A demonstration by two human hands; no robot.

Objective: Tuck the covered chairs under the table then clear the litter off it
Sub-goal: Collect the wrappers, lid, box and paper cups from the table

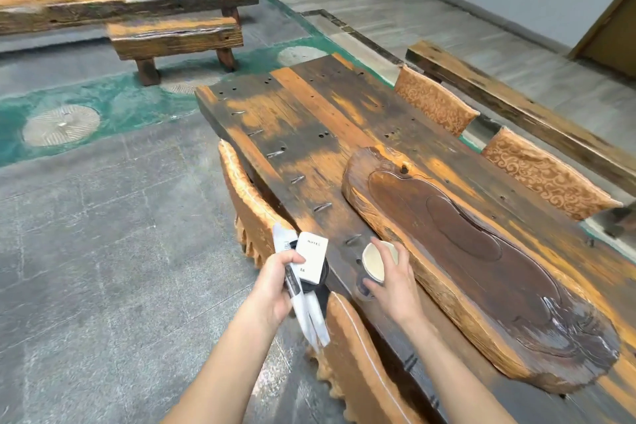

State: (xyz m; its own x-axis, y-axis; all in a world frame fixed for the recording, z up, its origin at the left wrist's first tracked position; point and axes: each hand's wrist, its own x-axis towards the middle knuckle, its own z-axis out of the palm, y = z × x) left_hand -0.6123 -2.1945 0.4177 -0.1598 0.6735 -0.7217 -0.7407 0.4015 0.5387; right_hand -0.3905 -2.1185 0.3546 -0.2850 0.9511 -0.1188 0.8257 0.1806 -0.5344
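My left hand [275, 280] grips a bundle of litter at the table's near-left edge: a small white box [311, 260], white wrappers [311, 317] and something black beneath. My right hand [390, 280] holds a cream paper cup [375, 260], tilted, just above the dark wooden table [309, 113]. Covered chairs with orange patterned fabric stand pushed against the table: two on the left side [253, 210] [361, 365], two on the right side [433, 100] [547, 175].
A large carved wooden tea tray [464, 251] fills the table's near right part. A wooden bench [175, 36] and another heavy table [120, 0] stand at the back left. A long wooden beam [516, 103] runs behind the right chairs. Grey stone floor lies to the left.
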